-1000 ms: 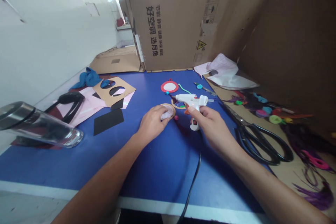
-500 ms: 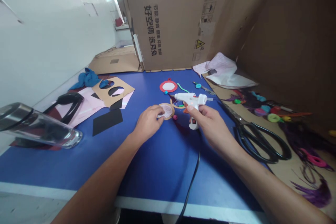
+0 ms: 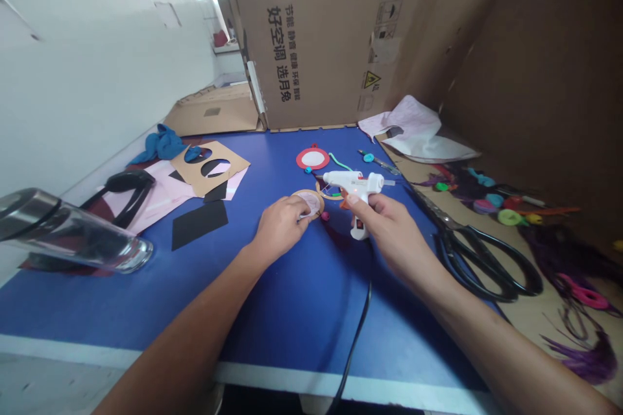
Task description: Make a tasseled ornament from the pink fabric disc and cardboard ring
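Observation:
My right hand (image 3: 389,217) grips a white hot glue gun (image 3: 348,180) by its handle, a finger at the orange trigger. Its nozzle points left, above the tan rings, and a black cord trails down over the table edge. My left hand (image 3: 278,225) has its fingers closed on a round pale paper disc (image 3: 306,197) lying on a tan cardboard ring; the fingertips partly cover it. A small magenta bell or bead (image 3: 325,216) sits at the ring's right. Another tan ring (image 3: 323,191) lies partly behind the glue gun.
Behind lies a red ring with a white centre (image 3: 313,158). Black-handled scissors (image 3: 479,262) lie right, near a cutter (image 3: 384,164) and purple tassels (image 3: 591,356). Left are a glass bottle (image 3: 92,237), black paper (image 3: 199,225) and cut-out cardboard (image 3: 195,172). A big carton (image 3: 321,45) stands behind.
My left hand's fingers have shifted slightly to the right over the paper disc. The right hand and glue gun stay almost where they were.

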Available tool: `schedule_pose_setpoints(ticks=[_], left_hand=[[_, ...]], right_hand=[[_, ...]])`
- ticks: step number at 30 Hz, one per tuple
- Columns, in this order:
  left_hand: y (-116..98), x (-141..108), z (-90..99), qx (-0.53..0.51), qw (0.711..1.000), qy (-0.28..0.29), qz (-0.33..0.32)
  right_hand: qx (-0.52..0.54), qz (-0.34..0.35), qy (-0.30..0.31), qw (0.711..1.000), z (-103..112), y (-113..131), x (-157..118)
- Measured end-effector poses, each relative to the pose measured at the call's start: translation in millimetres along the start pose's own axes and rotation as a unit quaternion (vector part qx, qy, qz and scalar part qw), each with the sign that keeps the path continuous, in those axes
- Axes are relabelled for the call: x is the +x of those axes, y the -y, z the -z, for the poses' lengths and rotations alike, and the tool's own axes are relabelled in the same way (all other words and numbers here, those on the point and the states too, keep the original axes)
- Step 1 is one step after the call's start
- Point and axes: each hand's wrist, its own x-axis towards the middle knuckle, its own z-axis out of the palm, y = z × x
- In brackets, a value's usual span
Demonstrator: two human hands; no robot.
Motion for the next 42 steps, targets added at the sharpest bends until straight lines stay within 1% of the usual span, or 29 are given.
schedule_pose_setpoints(ticks=[4, 10, 16, 25, 28, 32, 36, 39, 42], left_hand=[[-1.0, 0.8, 0.1, 0.011, 1.0, 0.002, 0.003], [-3.4, 1.0, 1.9, 0.028, 1.0, 0.011, 0.007], [-1.7, 1.0, 1.3, 0.026, 0.999, 0.01, 0.017], [7.2, 3.2, -1.5, 0.026, 0.999, 0.005, -0.02], [6.6, 4.0, -1.8, 0.037, 0.999, 0.012, -0.031], [2.8, 3.8, -2.6, 0.053, 0.998, 0.012, -0.024], [-0.8, 3.0, -5.2, 0.105, 0.994, 0.023, -0.016], [-1.7, 2.4, -7.8, 0.123, 0.992, 0.009, -0.02], [-2.4, 1.9, -8.3, 0.102, 0.995, -0.016, 0.007]], right_hand=[[0.0, -0.003, 0.001, 1.0, 0.1, -1.8, 0.5], [-0.011, -0.004, -0.001, 1.0, -0.4, 2.1, 0.2], [-0.012, -0.005, 0.002, 1.0, 0.0, 1.6, 0.0], [-0.007, -0.004, 0.002, 1.0, -1.0, 2.2, -1.0], [-0.011, -0.005, 0.002, 1.0, -1.2, 2.3, -0.9], [-0.008, -0.003, 0.006, 1.0, -1.7, 1.8, -0.8], [-0.009, 0.001, 0.005, 1.0, -1.9, 1.4, -1.0], [-0.009, 0.003, 0.003, 1.0, -1.8, 1.2, -0.8], [-0.018, -0.001, -0.001, 1.0, -1.9, 1.8, -0.5]])
